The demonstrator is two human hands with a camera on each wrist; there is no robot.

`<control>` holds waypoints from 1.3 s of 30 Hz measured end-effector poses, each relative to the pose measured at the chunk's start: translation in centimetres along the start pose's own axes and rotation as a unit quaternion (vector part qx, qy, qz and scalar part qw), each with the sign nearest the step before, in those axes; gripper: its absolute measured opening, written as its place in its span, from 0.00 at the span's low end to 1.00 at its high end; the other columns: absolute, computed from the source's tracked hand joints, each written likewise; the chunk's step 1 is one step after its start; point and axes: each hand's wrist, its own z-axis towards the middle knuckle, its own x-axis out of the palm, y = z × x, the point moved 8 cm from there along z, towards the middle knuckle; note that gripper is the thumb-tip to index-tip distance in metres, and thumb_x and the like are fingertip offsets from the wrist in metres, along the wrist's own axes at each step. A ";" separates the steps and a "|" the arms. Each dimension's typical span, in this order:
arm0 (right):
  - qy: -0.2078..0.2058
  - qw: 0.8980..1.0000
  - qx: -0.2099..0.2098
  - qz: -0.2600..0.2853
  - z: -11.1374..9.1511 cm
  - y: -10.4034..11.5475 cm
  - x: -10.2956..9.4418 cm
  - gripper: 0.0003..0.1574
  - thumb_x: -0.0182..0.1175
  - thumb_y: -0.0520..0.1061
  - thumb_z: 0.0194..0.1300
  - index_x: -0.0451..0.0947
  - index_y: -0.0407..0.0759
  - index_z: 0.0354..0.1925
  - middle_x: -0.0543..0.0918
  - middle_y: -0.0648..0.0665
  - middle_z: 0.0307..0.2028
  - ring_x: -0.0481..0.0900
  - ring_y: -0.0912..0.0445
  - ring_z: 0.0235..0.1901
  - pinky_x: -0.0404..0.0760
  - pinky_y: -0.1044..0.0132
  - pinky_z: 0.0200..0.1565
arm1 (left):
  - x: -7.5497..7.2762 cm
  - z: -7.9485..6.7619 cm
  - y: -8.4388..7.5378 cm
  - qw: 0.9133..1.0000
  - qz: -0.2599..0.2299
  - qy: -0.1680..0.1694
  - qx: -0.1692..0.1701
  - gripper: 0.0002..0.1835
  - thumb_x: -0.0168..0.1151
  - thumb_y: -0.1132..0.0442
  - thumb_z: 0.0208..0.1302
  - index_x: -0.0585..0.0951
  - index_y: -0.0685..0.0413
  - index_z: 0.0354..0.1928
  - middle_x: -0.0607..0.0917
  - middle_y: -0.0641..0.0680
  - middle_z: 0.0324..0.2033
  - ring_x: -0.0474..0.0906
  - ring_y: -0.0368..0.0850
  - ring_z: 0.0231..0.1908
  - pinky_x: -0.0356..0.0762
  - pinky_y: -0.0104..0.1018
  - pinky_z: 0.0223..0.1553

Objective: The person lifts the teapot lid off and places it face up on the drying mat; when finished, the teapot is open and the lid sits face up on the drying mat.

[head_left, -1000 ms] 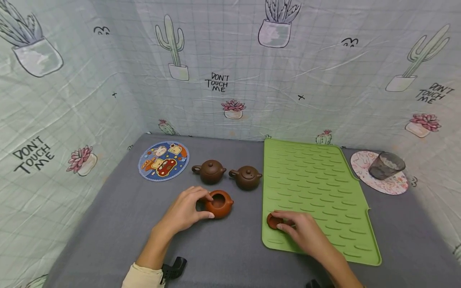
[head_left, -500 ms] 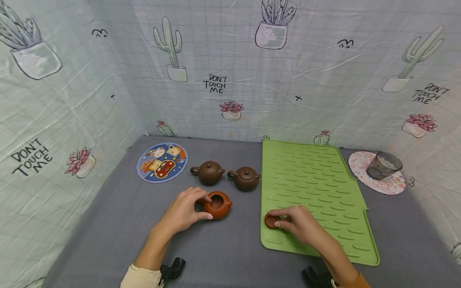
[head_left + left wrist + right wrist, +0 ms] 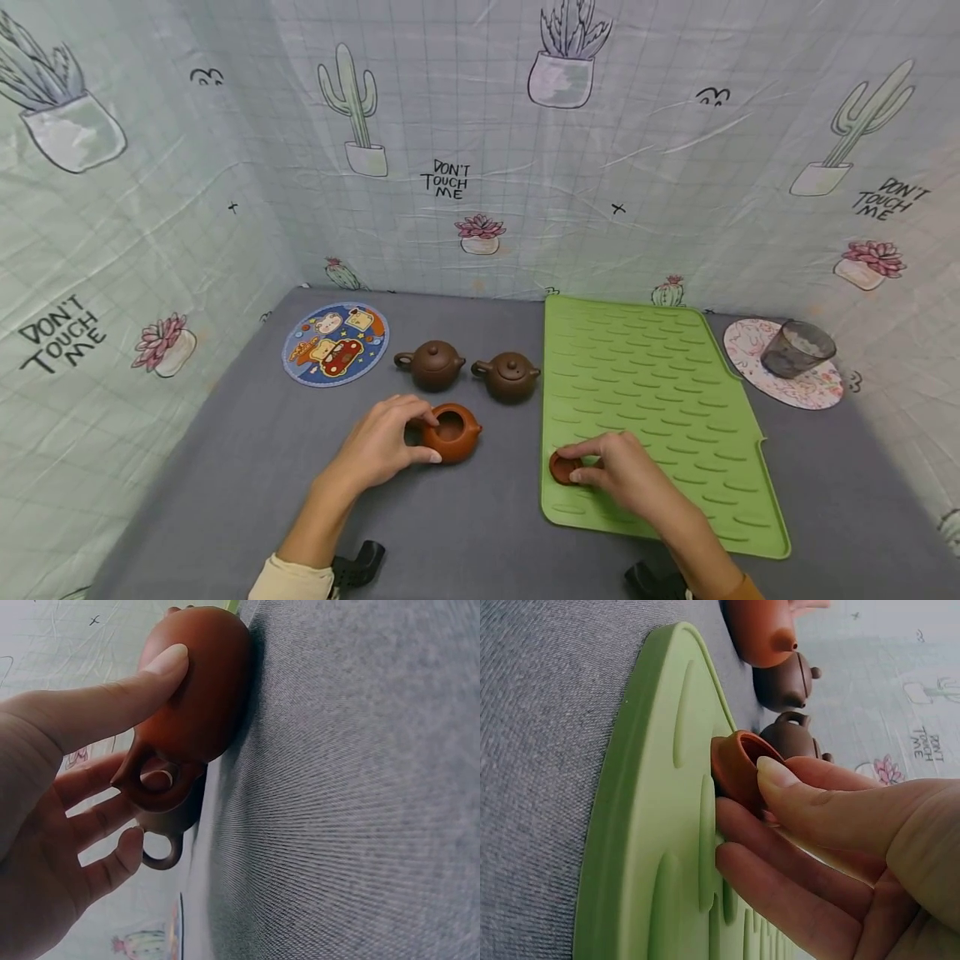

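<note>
An orange-brown clay teapot stands lidless on the grey cloth. My left hand holds it from the handle side, thumb on the near side and a finger at the open mouth. In the left wrist view, the teapot's looped handle lies between thumb and fingers. To the right, my right hand pinches a small reddish-brown clay lid by its rim. The lid's hollow side faces up, at the near left corner of the green mat. The right wrist view shows it against the mat, partly hidden by the thumb.
Two dark brown lidded teapots, one left and one right, stand behind the orange-brown one. A blue cartoon coaster lies back left. At back right, a smoky glass sits on a pink patterned coaster. Printed fabric hangs behind.
The head view has shifted slightly. My right hand has turned a little at the lid, which stays by the mat's left edge. My left hand keeps its grip on the teapot.
</note>
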 end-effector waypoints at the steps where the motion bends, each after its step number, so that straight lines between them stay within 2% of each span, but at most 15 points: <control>1: -0.002 1.000 0.001 -0.001 0.0 0.0 0.0 0.20 0.73 0.38 0.58 0.89 0.44 0.50 0.90 0.38 0.48 0.87 0.64 0.28 0.81 0.73 0.30 | -0.1 0.0 0.0 1.000 0.001 0.000 -0.001 0.21 0.86 0.52 0.42 0.85 0.41 0.38 0.87 0.40 0.41 0.81 0.39 0.44 0.81 0.42 0.48; 10: -0.012 1.000 -0.001 -0.015 -0.1 0.2 0.0 0.19 0.74 0.38 0.56 0.89 0.45 0.49 0.91 0.39 0.46 0.89 0.64 0.30 0.80 0.74 0.31 | -0.1 0.2 -0.1 1.000 0.006 0.005 0.001 0.21 0.86 0.51 0.41 0.85 0.41 0.37 0.87 0.39 0.40 0.80 0.38 0.42 0.80 0.41 0.46; 17: -0.022 0.999 -0.006 -0.043 -0.1 0.4 -0.3 0.18 0.75 0.38 0.54 0.91 0.47 0.46 0.92 0.41 0.45 0.85 0.67 0.28 0.78 0.74 0.30 | 0.0 0.4 -0.3 1.000 0.008 0.014 -0.004 0.20 0.86 0.52 0.41 0.84 0.38 0.36 0.87 0.39 0.39 0.79 0.37 0.39 0.79 0.39 0.43; 23: -0.029 0.995 -0.009 -0.096 0.1 0.7 -0.7 0.16 0.77 0.39 0.51 0.91 0.50 0.41 0.92 0.48 0.41 0.89 0.58 0.36 0.83 0.70 0.35 | 0.0 0.3 -0.5 0.999 0.038 0.022 -0.028 0.20 0.86 0.51 0.41 0.84 0.39 0.35 0.86 0.38 0.37 0.76 0.37 0.37 0.78 0.38 0.41; 30: -0.019 0.993 -0.024 -0.112 0.2 1.1 -1.1 0.16 0.78 0.38 0.50 0.89 0.50 0.40 0.92 0.48 0.39 0.90 0.62 0.31 0.84 0.73 0.34 | -0.2 0.3 -1.2 0.996 0.074 0.036 -0.047 0.20 0.86 0.50 0.42 0.84 0.41 0.36 0.84 0.40 0.33 0.72 0.37 0.35 0.75 0.38 0.36; 33: -0.013 0.994 -0.028 -0.109 0.2 1.3 -1.3 0.16 0.78 0.39 0.51 0.89 0.49 0.40 0.92 0.47 0.39 0.90 0.62 0.31 0.84 0.72 0.34 | -0.3 0.5 -1.4 0.995 0.078 0.048 -0.049 0.21 0.86 0.48 0.41 0.84 0.41 0.36 0.83 0.41 0.32 0.72 0.37 0.34 0.74 0.37 0.35; 35: -0.012 0.993 -0.017 -0.114 0.2 1.3 -1.5 0.16 0.78 0.41 0.52 0.89 0.49 0.41 0.92 0.47 0.40 0.90 0.61 0.31 0.84 0.72 0.33 | -0.4 0.7 -1.5 0.994 0.082 0.060 -0.049 0.22 0.85 0.45 0.41 0.84 0.40 0.35 0.82 0.41 0.31 0.72 0.38 0.33 0.73 0.37 0.34; 39: -0.018 0.990 0.004 -0.142 0.5 1.4 -2.2 0.17 0.77 0.45 0.54 0.88 0.49 0.44 0.92 0.47 0.40 0.89 0.59 0.32 0.84 0.69 0.32 | -0.7 1.5 -1.8 0.990 0.086 0.102 -0.052 0.21 0.83 0.41 0.44 0.84 0.40 0.35 0.81 0.43 0.28 0.71 0.39 0.30 0.69 0.36 0.30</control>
